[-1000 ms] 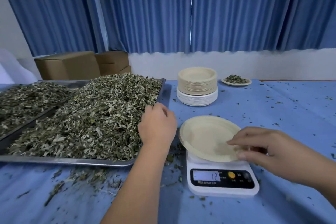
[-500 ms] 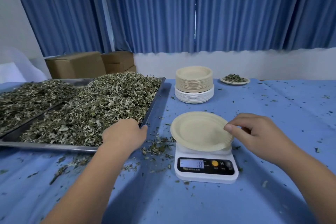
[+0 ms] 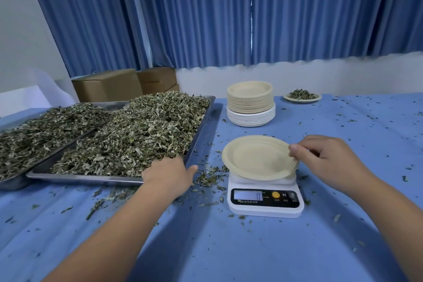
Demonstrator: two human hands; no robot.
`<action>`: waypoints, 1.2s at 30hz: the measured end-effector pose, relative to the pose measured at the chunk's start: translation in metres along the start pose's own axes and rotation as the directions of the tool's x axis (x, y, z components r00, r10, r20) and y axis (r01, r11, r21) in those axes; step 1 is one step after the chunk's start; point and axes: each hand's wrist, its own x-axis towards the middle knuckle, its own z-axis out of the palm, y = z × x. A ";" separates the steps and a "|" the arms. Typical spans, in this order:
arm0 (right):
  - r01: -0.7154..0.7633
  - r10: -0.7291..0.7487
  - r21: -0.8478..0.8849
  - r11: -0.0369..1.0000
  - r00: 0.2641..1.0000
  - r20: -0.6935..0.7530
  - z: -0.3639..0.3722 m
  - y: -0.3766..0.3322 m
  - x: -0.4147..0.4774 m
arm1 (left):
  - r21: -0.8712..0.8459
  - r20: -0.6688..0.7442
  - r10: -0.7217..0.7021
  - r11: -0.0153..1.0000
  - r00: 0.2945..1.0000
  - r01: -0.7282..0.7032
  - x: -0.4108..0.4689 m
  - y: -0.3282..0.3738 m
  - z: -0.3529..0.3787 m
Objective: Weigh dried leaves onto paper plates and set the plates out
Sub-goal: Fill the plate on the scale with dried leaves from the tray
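An empty beige paper plate (image 3: pixel 256 158) sits on a white digital scale (image 3: pixel 265 204) whose display reads 0. My right hand (image 3: pixel 325 162) pinches the plate's right rim between thumb and forefinger. A heap of dried leaves (image 3: pixel 137 135) fills a steel tray (image 3: pixel 201 130) to the left of the scale. My left hand (image 3: pixel 168 173) lies at the tray's near right corner. Its fingers are buried in the leaves and hidden, and the thumb points along the rim.
A tall stack of paper plates (image 3: pixel 250 103) stands behind the scale, and a plate with leaves (image 3: pixel 302 96) sits at the far edge. A second tray of leaves (image 3: pixel 34 130) lies at the left, with cardboard boxes (image 3: pixel 107 84) behind it. Leaf crumbs litter the blue cloth (image 3: pixel 229 247).
My left hand slid from the tray's right side back to its near right corner. The scale reading dropped from 12 to 0. My right hand stays on the plate's rim.
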 end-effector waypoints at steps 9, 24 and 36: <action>-0.024 0.028 0.036 0.999 0.993 -0.118 -0.003 0.002 -0.001 | -0.048 -0.193 0.107 0.992 0.975 -0.118 0.004 -0.017 0.007; -0.056 0.064 0.056 0.997 0.987 -0.147 -0.002 0.002 -0.002 | -0.362 -0.344 0.099 0.904 0.934 -0.229 0.029 -0.045 -0.016; -0.197 0.205 0.129 0.972 0.978 -0.050 -0.011 -0.004 0.000 | -0.166 -0.494 0.154 0.949 0.856 -0.267 0.037 -0.045 -0.023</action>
